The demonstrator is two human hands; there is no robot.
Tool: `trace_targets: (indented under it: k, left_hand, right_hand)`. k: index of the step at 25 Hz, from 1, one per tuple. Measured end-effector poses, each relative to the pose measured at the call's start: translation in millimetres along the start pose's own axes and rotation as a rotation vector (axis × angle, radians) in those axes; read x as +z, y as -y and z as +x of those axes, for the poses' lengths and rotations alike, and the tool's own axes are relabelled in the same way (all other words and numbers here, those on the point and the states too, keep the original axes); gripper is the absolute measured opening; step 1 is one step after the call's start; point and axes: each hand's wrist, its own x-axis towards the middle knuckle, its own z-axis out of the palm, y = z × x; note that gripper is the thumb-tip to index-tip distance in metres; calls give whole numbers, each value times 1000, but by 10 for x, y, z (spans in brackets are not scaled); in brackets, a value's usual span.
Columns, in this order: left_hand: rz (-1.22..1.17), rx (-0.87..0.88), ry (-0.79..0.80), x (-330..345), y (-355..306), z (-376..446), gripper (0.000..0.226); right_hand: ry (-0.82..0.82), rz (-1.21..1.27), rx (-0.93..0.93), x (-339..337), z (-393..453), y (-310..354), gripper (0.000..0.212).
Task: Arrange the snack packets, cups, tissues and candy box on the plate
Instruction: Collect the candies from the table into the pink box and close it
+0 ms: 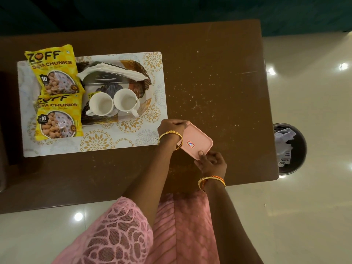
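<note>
A pink candy box (198,139) with a small label sits just right of the placemat, held at both ends. My left hand (172,127) grips its far left end; my right hand (211,162) pinches its near corner, thumb on top. On the patterned plate (146,103) stand two white cups (101,104) (126,101) side by side, with folded white tissues (112,70) behind them. Two yellow soya chunks packets (54,70) (59,116) lie along the plate's left side, one behind the other.
The plate rests on a white and gold placemat (106,138) on a brown table (219,77). A round bin (290,147) with crumpled paper stands on the tiled floor past the table's right edge.
</note>
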Motion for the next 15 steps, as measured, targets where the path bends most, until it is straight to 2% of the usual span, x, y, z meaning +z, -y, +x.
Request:
trace_targets:
  k: [6, 12, 15]
  left_hand:
    - [0, -59, 16, -15, -20, 0, 27]
    - [-44, -5, -1, -22, 112, -143, 35]
    - [-41, 3, 44, -99, 226, -190, 34]
  right_hand:
    - [-7, -98, -38, -7, 22, -14, 25]
    - [23, -50, 46, 5, 59, 84, 27]
    - [47, -92, 80, 5, 112, 101, 33]
